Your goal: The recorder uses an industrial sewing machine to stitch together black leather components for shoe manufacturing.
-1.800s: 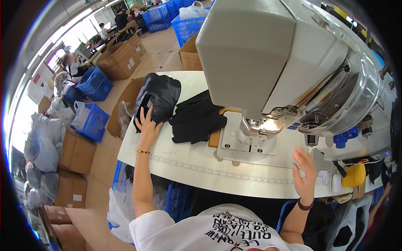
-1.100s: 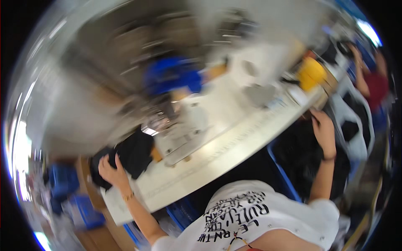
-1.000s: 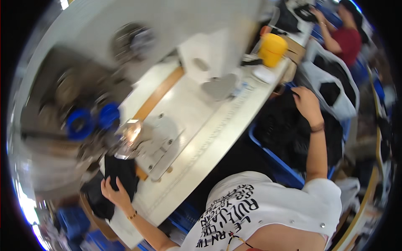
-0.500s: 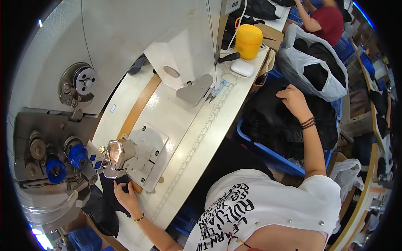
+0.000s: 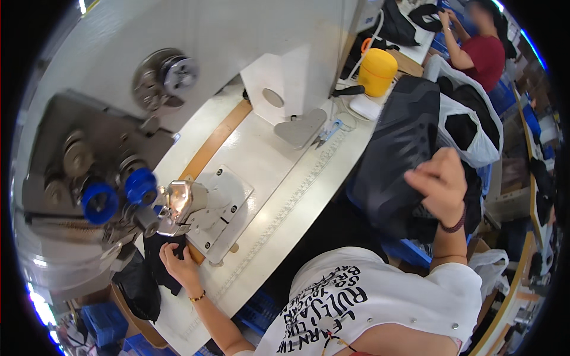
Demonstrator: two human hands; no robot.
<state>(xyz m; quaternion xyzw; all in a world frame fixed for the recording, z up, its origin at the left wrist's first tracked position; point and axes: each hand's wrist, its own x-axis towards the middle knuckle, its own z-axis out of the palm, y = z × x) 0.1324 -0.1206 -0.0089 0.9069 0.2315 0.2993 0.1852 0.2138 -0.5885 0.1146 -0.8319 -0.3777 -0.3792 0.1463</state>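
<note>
My right hand (image 5: 441,185) is closed at the edge of a black fabric piece (image 5: 399,127), which is raised at a slant above the blue basket (image 5: 414,251); its fingers are blurred. The piece is broad, dark and slightly shiny. My left hand (image 5: 180,265) rests beside the sewing machine's metal head (image 5: 181,200), its curved fingers apart on black cloth (image 5: 155,252). Part of this cloth lies beneath the machine head, and the needle area is hidden. More black cloth (image 5: 136,288) hangs at the table's left edge.
Thread snips (image 5: 330,132), a white case (image 5: 365,108) and a yellow container (image 5: 377,72) stand along the white table (image 5: 267,219). A white plastic bag (image 5: 484,133) holds black cloth behind the basket. Another person (image 5: 484,56) works at the far right.
My right hand has come nearer, and a black fabric piece has risen out of the basket with it. My left hand stays at the cloth by the machine. The view has shifted.
</note>
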